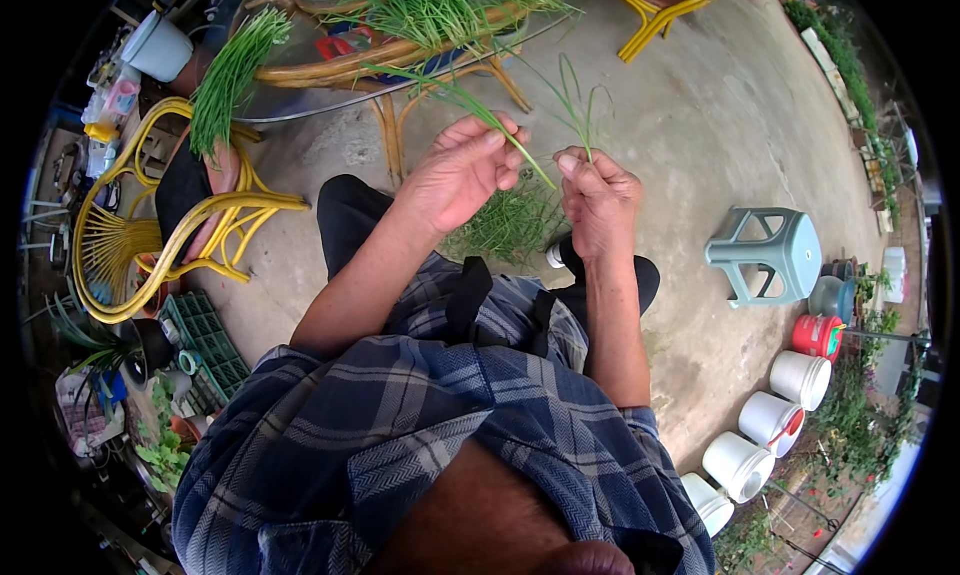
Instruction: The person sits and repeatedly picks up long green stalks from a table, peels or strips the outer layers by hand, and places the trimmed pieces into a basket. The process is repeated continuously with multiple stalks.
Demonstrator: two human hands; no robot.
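Observation:
Between the thumb and fingers of my left hand (476, 166) are a few long green stalks (525, 152), which look like chives; their pale ends point down to the right. My right hand (600, 200), a short way to the right, pinches a thin tuft of green leaves (574, 113) that stand upward. Below both hands, a loose heap of green trimmings (514, 222) lies on the floor between my legs. A large pile of the same greens (427, 8) covers part of the glass-topped rattan table, and a neater bunch (232, 79) hangs over its left edge.
A yellow rattan chair (176, 207) stands at left, close to the table's wooden rim (330, 72). Beneath it sits a green plastic crate (206, 342). At right are a pale blue plastic stool (772, 252), a red bucket (814, 335) and several white buckets (799, 376).

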